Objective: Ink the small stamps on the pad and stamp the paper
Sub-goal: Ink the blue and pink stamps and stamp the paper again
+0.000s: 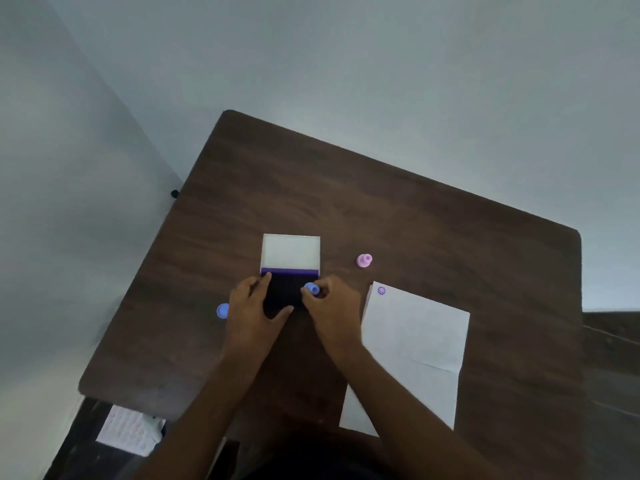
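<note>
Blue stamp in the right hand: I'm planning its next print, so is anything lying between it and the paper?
Nothing visible. The right hand holds the blue stamp on the ink pad; only bare table separates it from the paper. The pink stamp stands farther back, off that path.

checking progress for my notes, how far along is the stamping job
Done: one purple mark sits at the top corner of the paper. In hand: the right hand pinches a blue stamp on the dark ink pad, which the left hand steadies. Left: pressing this stamp on the paper; the pink stamp and another blue stamp lie on the table, and whether either was used cannot be told.
</note>
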Tool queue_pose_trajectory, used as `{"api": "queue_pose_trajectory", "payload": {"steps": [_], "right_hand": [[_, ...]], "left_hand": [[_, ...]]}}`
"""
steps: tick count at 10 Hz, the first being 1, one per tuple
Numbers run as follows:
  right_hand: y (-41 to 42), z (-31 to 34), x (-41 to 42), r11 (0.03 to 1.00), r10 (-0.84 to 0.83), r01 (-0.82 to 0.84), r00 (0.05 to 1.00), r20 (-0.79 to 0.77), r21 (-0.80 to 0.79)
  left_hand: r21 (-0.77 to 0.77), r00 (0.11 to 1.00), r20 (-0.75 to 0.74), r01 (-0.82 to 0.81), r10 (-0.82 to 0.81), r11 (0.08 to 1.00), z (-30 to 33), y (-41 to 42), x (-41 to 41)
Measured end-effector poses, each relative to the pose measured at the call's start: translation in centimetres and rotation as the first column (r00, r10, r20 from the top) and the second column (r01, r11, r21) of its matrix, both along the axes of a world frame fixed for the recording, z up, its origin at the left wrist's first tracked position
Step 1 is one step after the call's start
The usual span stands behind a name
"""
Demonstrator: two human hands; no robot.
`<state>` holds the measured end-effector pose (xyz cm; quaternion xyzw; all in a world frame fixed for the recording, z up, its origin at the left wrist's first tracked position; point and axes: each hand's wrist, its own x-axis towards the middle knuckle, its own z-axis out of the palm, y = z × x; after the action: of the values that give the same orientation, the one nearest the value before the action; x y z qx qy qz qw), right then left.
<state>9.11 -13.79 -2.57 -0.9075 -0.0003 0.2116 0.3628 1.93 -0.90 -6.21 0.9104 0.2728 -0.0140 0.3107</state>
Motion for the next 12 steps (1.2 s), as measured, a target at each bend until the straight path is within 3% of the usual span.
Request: {"api": "queue_pose_trajectory", "payload": {"steps": [1,2,3,4,5,7,8,9,12], "right_hand": [[-3.8,0.7,0.2,0.975,-0.223,0.222,0.973,0.057,0.02],[-7.3,0.7,1.1,0.93,-0.367,0.368,0.929,0.046,-0.007],[-10.2,0.5,1.8,0.887,-0.46,0.46,0.888,0.013,-0.05],[-11.7,0.1,2.5,0.87,-0.488,0.489,0.872,0.028,-0.059],[-12.5,-0.5,3.2,0.862,-0.498,0.498,0.867,0.027,-0.092],[-12.6,-2.0,3.9,0.919,-0.38,0.372,0.924,-0.042,-0.131],[-12.6,-2.5,3.9,0.925,-0.367,0.358,0.929,-0.055,-0.13],[-12.7,-2.9,3.8,0.924,-0.372,0.362,0.926,-0.065,-0.121],[-12.9,-3.3,4.3,0.934,-0.346,0.328,0.93,-0.129,-0.139]], "left_hand": [[-0.059,0.987,0.062,0.152,-0.148,0.987,1.3,-1.4,0.6],[-0.206,0.941,0.011,0.334,-0.339,0.92,2.0,-4.7,2.2],[-0.196,0.874,-0.317,0.32,-0.369,0.927,1.0,-8.8,4.9],[-0.167,0.871,-0.204,0.418,-0.446,0.893,1.5,-11.2,8.0],[-0.103,0.848,0.195,0.518,-0.493,0.849,1.8,-10.9,7.8],[-0.133,0.877,-0.179,0.427,-0.446,0.894,-0.4,-13.1,9.7],[-0.104,0.879,-0.062,0.465,-0.472,0.879,0.1,-13.1,8.9],[-0.01,0.868,-0.058,0.494,-0.494,0.87,-0.2,-13.3,9.1],[-0.087,0.905,-0.037,0.419,-0.424,0.904,-0.3,-13.6,9.4]]}}
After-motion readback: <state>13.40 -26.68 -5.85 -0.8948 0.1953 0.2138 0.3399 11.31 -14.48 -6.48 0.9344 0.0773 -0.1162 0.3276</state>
